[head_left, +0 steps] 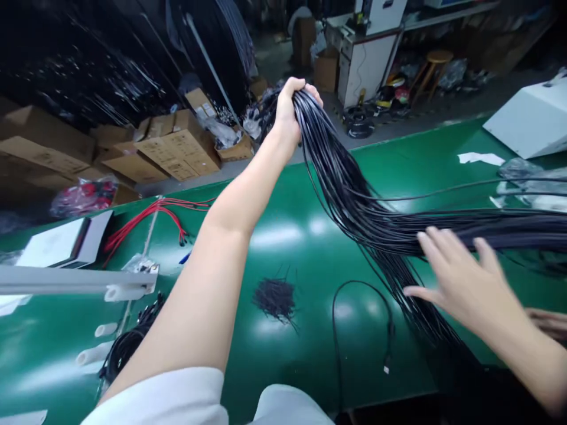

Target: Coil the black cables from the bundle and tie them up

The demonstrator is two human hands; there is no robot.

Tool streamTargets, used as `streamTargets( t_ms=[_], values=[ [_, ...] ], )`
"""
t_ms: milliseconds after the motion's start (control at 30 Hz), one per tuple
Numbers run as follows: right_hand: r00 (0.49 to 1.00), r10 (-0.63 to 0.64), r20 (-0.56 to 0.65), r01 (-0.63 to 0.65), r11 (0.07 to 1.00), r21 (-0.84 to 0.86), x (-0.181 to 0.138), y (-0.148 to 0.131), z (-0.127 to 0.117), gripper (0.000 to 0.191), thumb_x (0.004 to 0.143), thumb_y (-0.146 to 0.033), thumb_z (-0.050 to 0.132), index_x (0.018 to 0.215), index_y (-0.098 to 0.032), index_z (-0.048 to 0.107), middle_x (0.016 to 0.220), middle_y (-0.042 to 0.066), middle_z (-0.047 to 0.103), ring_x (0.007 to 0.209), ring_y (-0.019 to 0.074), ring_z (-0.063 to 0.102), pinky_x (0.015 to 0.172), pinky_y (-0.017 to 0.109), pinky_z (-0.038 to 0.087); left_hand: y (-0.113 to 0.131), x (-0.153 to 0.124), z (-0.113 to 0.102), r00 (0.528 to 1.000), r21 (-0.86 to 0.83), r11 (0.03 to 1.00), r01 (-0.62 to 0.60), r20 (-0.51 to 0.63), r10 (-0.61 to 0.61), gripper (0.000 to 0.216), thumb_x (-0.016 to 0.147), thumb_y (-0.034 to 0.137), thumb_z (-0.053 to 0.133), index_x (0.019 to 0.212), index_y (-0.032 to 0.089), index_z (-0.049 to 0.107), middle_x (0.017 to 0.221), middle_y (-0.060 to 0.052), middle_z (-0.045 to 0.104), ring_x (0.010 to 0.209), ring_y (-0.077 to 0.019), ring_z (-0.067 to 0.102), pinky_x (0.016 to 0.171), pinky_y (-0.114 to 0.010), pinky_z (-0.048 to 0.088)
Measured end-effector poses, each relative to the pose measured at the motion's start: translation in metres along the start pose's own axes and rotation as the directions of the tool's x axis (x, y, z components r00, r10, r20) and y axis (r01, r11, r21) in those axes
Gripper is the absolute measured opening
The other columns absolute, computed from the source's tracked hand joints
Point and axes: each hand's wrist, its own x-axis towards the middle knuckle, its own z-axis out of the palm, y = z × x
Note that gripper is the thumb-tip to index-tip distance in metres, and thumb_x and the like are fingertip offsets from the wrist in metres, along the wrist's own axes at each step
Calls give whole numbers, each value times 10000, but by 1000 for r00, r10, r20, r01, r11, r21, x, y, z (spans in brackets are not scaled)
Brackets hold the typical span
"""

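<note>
My left hand (292, 109), stretched far forward, is closed around one end of a thick bundle of black cables (345, 171) and holds it above the table. From there the bundle sags down to the right and runs along the tabletop past the right edge. My right hand (460, 277), slightly blurred, is open with its fingers spread over the lower part of the bundle; I cannot tell if it touches. A single black cable (336, 319) with a plug lies curved on the table. Left of it sits a small pile of short black ties (274, 298).
The green table (283, 236) carries red cables (146, 218), a grey metal bar (75, 280), a coiled black cable (124, 354) and a white box (531, 118). Another person's hand (549, 321) shows at the right edge. Cardboard boxes (177, 147) stand beyond the table.
</note>
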Motion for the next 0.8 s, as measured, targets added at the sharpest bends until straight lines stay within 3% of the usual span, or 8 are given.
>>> streamTargets(
  t_ms=[167, 233, 367, 400, 467, 567, 633, 800],
  values=[
    [999, 50, -16, -51, 990, -133, 86, 32, 96, 987, 852, -637, 616, 1558, -35, 281, 1595, 279, 239, 1465, 417, 265, 1157, 656, 152, 9, 83, -17, 976, -103, 993, 54, 215, -31, 676, 979, 257, -58, 958, -51, 543, 730, 13, 450, 808, -8, 566, 810, -258, 378],
    [990, 99, 101, -84, 986, -141, 105, 46, 138, 972, 826, -604, 657, 1542, -39, 319, 1570, 282, 299, 1445, 403, 308, 1135, 636, 241, -4, 120, -13, 976, -125, 988, 88, 209, -61, 529, 1012, 245, 126, 843, -3, 562, 698, 2, 450, 748, -37, 594, 764, -230, 392],
    [855, 247, 455, -200, 968, -150, 108, 39, 224, 940, 806, -522, 690, 1567, -124, 309, 1571, 230, 336, 1435, 354, 354, 1060, 588, 397, -69, 165, 3, 992, -97, 993, 63, 114, -52, 251, 901, 302, 607, 726, 123, 584, 635, -32, 584, 663, -117, 573, 720, -275, 490],
    [827, 270, 494, -218, 963, -161, 103, 33, 243, 936, 805, -516, 690, 1568, -129, 309, 1574, 224, 333, 1435, 350, 357, 1052, 582, 410, -90, 170, 6, 994, -82, 995, 52, 95, -44, 212, 856, 282, 661, 712, 142, 595, 609, -33, 593, 668, -139, 581, 741, -298, 496],
    [850, 269, 454, -206, 961, -183, 88, 23, 273, 897, 831, -516, 656, 1560, -111, 325, 1570, 226, 340, 1433, 348, 361, 1071, 579, 394, -132, 175, 7, 998, -67, 996, 53, 37, -50, 151, 785, 186, 694, 666, 165, 603, 536, -21, 575, 659, -159, 589, 764, -318, 496],
    [951, 178, 252, -129, 971, -201, 64, 17, 296, 801, 911, -509, 538, 1548, -69, 332, 1552, 248, 357, 1417, 354, 372, 1088, 577, 365, -181, 182, -5, 996, -96, 991, 89, -13, -91, 183, 775, 104, 634, 609, 168, 593, 480, -11, 550, 596, -136, 564, 757, -303, 495],
    [975, 127, 184, -89, 975, -202, 55, 17, 297, 762, 947, -498, 472, 1549, -57, 319, 1552, 256, 349, 1406, 358, 376, 1072, 575, 375, -200, 189, -17, 995, -143, 985, 94, -21, -98, 192, 799, 102, 604, 618, 165, 601, 501, -16, 578, 593, -119, 565, 769, -285, 498],
    [983, 113, 145, -83, 976, -202, 48, 15, 289, 757, 968, -508, 407, 1556, -44, 297, 1551, 275, 342, 1388, 375, 388, 1057, 583, 374, -198, 217, -38, 998, -236, 972, 22, -48, -34, 83, 818, 122, 630, 746, 160, 650, 632, -40, 677, 755, -145, 656, 875, -296, 506]
  ],
)
